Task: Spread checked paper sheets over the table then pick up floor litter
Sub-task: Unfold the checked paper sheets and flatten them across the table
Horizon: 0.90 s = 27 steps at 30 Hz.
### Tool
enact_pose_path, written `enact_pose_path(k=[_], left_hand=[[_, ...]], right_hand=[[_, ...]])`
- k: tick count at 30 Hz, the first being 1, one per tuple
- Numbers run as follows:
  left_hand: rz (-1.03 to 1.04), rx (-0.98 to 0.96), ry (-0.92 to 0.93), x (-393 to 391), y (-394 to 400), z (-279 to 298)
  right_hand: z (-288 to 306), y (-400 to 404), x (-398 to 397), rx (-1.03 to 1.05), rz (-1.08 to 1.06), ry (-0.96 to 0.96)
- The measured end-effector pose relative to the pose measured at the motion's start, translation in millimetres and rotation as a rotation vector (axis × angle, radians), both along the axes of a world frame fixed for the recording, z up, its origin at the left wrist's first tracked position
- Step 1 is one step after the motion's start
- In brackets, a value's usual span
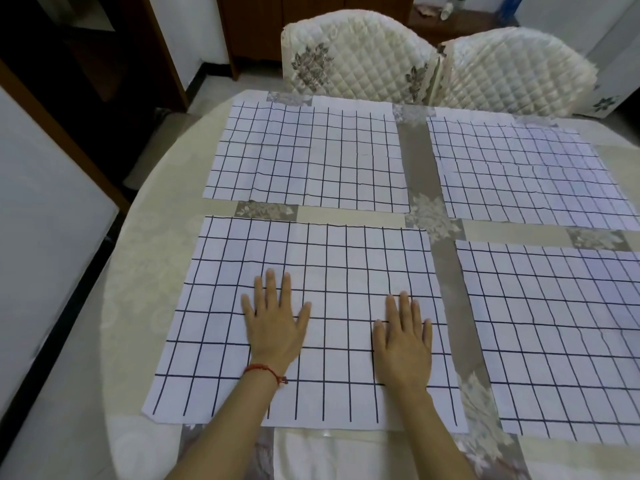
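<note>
While both palms press flat, left hand and right hand fingers splayed, nothing gripped, on near-left checked sheet

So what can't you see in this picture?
- Floor litter: none shows in the head view; the table hides most of the floor.
- Right-side sheets: cut off by the picture's right edge.
- Grid under the left hand and right hand: covered by the flat palms.
- Small things on the far cabinet: too small and blurred.

Home dining room, round table in patterned cloth, two quilted-cover chairs, wooden cabinet behind
</note>
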<state>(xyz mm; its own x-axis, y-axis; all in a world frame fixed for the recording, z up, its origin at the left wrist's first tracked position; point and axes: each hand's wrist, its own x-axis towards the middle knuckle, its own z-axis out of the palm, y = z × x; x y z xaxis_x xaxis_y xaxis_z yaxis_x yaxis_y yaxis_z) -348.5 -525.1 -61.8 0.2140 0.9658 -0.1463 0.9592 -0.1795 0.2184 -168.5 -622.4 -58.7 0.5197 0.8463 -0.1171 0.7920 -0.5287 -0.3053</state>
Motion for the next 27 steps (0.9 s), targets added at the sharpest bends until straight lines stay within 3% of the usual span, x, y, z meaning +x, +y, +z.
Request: enact_pose_path(k=[6, 8, 10, 12, 14, 17, 20, 21, 25, 27], left_hand=[[0.272, 0.059, -0.084, -5.3, 5.9, 10.6], [0.002, 0.128, -0.107, 34.5, 7.7, 14.0], [-0.311, 0.071, -0.089, 71.9, 10.2, 13.7], [-0.387, 0.010, -0.034, 77.7, 27.4, 6.3], [-0.308, 0.028, 0.009, 53.2, 49.3, -0.5], [-0.021, 0.054, 0.011, -6.2, 73.8, -4.2], [0.195, 0.047, -0.046, -37.2, 60.5, 3.9], [0.165, 0.075, -0.058, -34.1, 45.4, 7.8], [-0.275, 0.110, -0.024, -1.7, -39.7, 14.2], [-0.269, 0.040, -0.015, -8.1, -57.3, 10.9]], right_hand=[[-1.5, -0.1, 0.1, 0.016, -0.003, 0.001], [-1.9, 0.1, -0.6, 0.018, -0.002, -0.003], [-1.7, 0.5, -1.1, 0.024, -0.004, -0.008], [-2.2, 0.8, -0.9, 0.030, -0.006, -0.011], [-2.7, 0.8, -0.3, 0.030, -0.006, -0.011], [-3.0, 0.7, -0.8, 0.028, -0.009, -0.006], [-3.4, 0.8, 0.3, 0.008, 0.000, -0.024], [-3.4, 0.6, 0.7, 0.005, 0.003, -0.026], [-2.3, 0.0, 0.5, 0.003, -0.004, -0.022], [-1.5, 0.0, -0.8, -0.003, 0.002, -0.024]])
